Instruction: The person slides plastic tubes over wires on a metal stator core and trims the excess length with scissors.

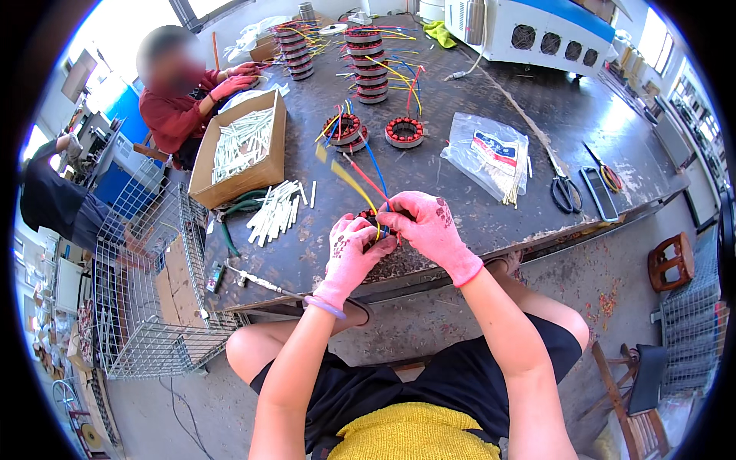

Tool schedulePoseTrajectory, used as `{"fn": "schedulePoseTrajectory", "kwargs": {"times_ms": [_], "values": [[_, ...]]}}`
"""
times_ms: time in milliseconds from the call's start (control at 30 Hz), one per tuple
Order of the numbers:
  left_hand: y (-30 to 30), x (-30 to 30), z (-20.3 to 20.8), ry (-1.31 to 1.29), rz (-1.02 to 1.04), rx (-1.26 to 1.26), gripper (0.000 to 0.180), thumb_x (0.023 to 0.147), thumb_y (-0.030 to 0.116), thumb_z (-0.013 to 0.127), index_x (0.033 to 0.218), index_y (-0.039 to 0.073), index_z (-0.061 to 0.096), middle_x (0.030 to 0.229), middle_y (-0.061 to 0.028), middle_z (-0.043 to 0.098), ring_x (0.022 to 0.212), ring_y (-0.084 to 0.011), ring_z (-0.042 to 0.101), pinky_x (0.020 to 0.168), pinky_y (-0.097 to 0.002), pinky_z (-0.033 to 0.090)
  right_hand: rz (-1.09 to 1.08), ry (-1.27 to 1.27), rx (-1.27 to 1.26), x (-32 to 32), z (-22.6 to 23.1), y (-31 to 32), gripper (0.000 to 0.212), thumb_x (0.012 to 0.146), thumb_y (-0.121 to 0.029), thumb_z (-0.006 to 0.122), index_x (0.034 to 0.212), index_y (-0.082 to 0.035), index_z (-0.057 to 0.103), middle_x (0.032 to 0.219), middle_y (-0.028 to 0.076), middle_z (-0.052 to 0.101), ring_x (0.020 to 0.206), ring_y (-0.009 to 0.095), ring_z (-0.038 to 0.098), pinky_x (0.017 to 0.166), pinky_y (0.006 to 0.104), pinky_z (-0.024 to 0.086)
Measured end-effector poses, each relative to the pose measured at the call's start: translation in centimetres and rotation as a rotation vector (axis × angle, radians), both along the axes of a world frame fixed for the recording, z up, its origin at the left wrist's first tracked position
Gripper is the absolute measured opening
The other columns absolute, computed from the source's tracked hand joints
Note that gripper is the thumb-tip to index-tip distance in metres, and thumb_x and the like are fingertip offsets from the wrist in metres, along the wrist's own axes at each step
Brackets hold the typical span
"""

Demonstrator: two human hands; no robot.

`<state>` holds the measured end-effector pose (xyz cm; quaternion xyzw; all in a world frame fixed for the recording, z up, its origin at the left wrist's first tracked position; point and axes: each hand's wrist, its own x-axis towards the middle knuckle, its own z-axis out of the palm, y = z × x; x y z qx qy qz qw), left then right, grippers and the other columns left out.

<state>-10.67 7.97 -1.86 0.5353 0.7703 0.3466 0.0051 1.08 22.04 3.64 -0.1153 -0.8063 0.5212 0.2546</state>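
At the table's near edge, both of my hands, in pink gloves, are closed around a small ring-shaped motor stator (368, 218), which they mostly hide. My left hand (353, 251) grips its near left side. On the right, my right hand (431, 227) presses bent fingers to the stator where the wires come out. A yellow wire (360, 190), a blue wire (375, 165) and a red wire (366, 175) rise from it and lean away. Beyond my hands sit a single stator with red windings (404, 133) and a low pile of stators (351, 144).
Taller stator stacks (368, 69) (294, 54) stand farther back. Left are a cardboard box of white tubes (276, 142), loose white tubes (277, 217) and a metal rod-like tool (264, 284). Right are a plastic bag (484, 153), black scissors (566, 194) and a phone (599, 193). A red-sleeved co-worker (172, 115) works far left.
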Motion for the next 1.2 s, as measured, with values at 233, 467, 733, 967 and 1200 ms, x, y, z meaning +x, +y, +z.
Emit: {"fn": "schedulePoseTrajectory", "kwargs": {"times_ms": [233,467,733,967,1200], "values": [[0.2,0.2,1.3,-0.062,-0.018,-0.114,0.035,0.078,0.039,0.078,0.090,0.007,0.071,0.104,-0.0106,0.064,0.113,-0.0318,0.054,0.108,-0.0471,0.032,0.006,0.011,-0.002,1.3,0.4,-0.3,0.015,0.087,-0.011,0.069,0.098,0.001,0.070,0.088,0.008,0.070,0.079,0.012,0.066,0.069,0.0300,0.052],[0.3,1.4,3.4,-0.039,-0.082,-0.110,0.040,0.076,0.044,0.079,0.099,0.013,0.073,0.110,-0.0049,0.065,0.116,-0.0205,0.055,0.118,-0.0466,0.017,0.082,-0.034,-0.111,1.3,1.0,1.1,0.025,0.092,-0.008,0.063,0.114,0.003,0.066,0.098,0.009,0.072,0.089,0.012,0.067,0.079,0.0289,0.054],[0.6,1.6,1.7,-0.157,-0.026,-0.059,0.029,0.081,0.038,0.077,0.096,0.013,0.075,0.099,0.0006,0.068,0.111,-0.0152,0.060,0.116,-0.0434,0.021,0.011,0.062,-0.108,1.0,0.9,0.6,0.020,0.093,-0.004,0.059,0.110,0.001,0.067,0.095,0.010,0.070,0.087,0.015,0.069,0.076,0.0295,0.055],[1.3,2.1,1.2,-0.021,-0.008,0.052,0.018,0.084,0.030,0.071,0.093,0.014,0.070,0.093,-0.0022,0.068,0.104,-0.0217,0.063,0.111,-0.0461,0.031,-0.067,0.069,-0.123,1.3,1.4,0.2,0.017,0.093,-0.001,0.058,0.108,0.001,0.067,0.095,0.008,0.070,0.085,0.013,0.069,0.073,0.0285,0.056],[0.9,1.4,-0.6,0.057,-0.048,0.192,0.018,0.087,0.029,0.068,0.096,0.014,0.073,0.088,-0.0074,0.065,0.100,-0.0273,0.062,0.109,-0.0440,0.036,-0.034,0.003,-0.265,1.4,1.8,-0.7,0.021,0.097,-0.005,0.056,0.114,0.001,0.065,0.095,0.005,0.068,0.082,0.009,0.065,0.072,0.0239,0.054]]}}
